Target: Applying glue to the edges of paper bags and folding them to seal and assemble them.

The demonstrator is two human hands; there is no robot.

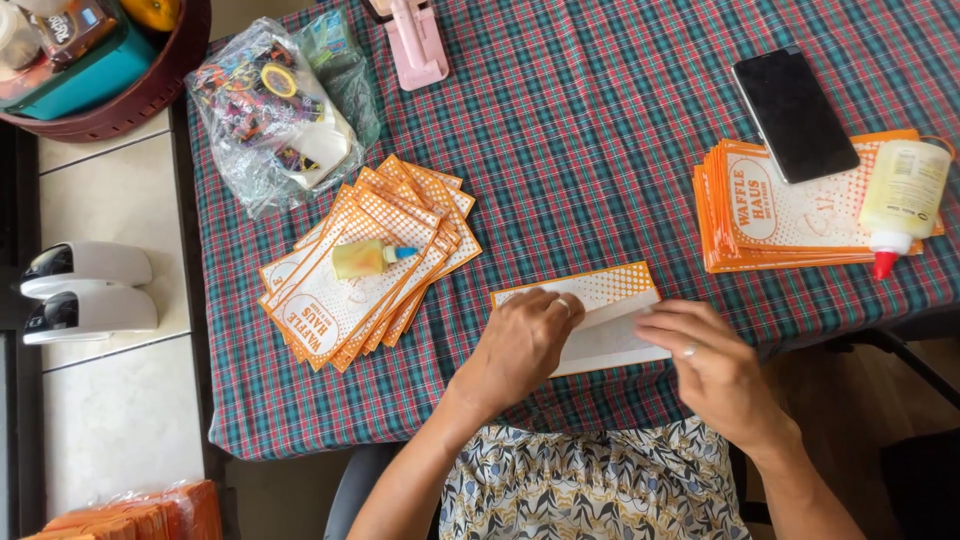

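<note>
A fanned pile of folded orange-and-white paper bags (365, 262) lies to the left on the plaid tablecloth (590, 150), weighted by a small glue bottle (368, 258), and appears to be the finished share; a neat stack of flat sheets (790, 215) to the right, bearing a black phone (795, 115) and a larger glue bottle (902, 200), appears to be what is left; one sheet (600, 315) is being folded at the table's near edge; the left hand (520, 345) is laid flat on it, fingers pressed down; the right hand (705, 360) is curled, its fingertips pinching the sheet's right edge.
</note>
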